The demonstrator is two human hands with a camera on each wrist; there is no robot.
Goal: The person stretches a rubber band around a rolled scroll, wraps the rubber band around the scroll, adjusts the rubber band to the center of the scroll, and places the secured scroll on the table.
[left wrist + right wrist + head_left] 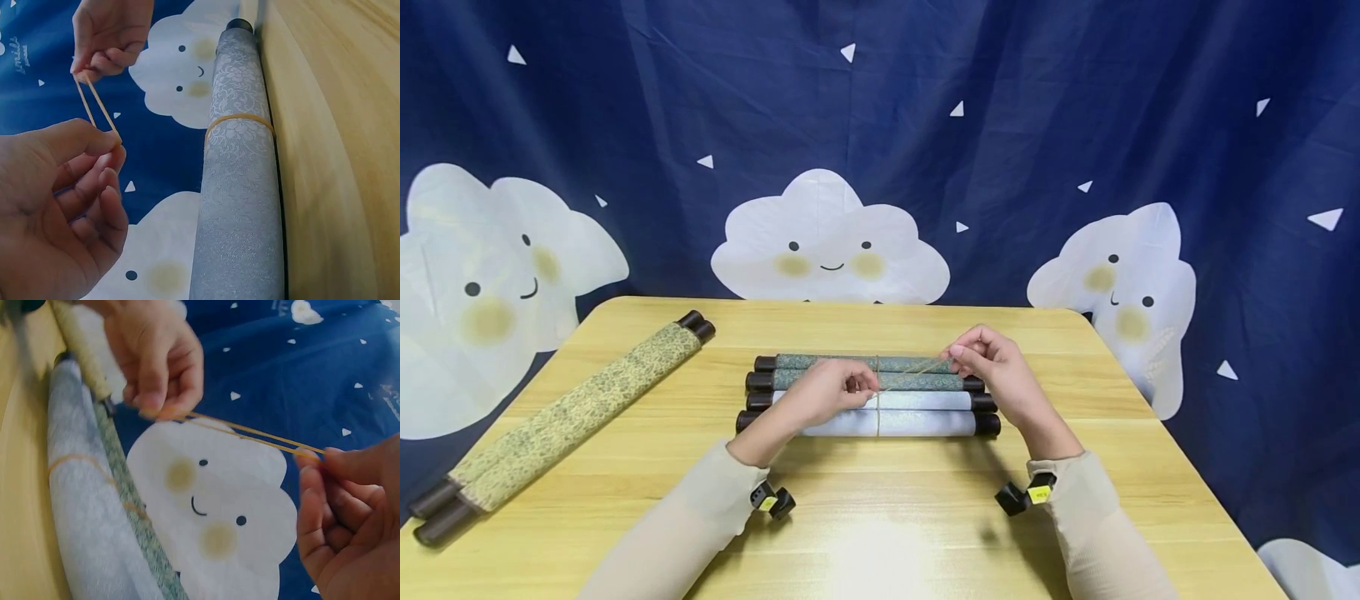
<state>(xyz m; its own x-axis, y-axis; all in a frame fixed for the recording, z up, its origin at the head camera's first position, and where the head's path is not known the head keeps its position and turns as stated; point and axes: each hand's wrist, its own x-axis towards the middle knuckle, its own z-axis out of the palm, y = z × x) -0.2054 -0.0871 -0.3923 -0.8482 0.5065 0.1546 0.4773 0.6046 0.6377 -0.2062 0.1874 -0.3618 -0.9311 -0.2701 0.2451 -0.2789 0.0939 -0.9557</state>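
From here I see the band (102, 107) stretched in the air above the rolls (887, 422). I'd expect it to be light, soft and springy, apt to snap away, so best pinched at its ends. The left hand (829, 392) pinches one end, the right hand (1000, 379) the other, thumbs against fingers. A second band (240, 117) circles the rolls on the table (880, 487).

A makeshift filming corner, by its look: a navy curtain (910, 50) printed with smiling clouds (830, 212) hangs right behind a wood-grain table (625, 475), and small wrist-worn cameras (1013, 499) show. The surrounding building cannot be told.
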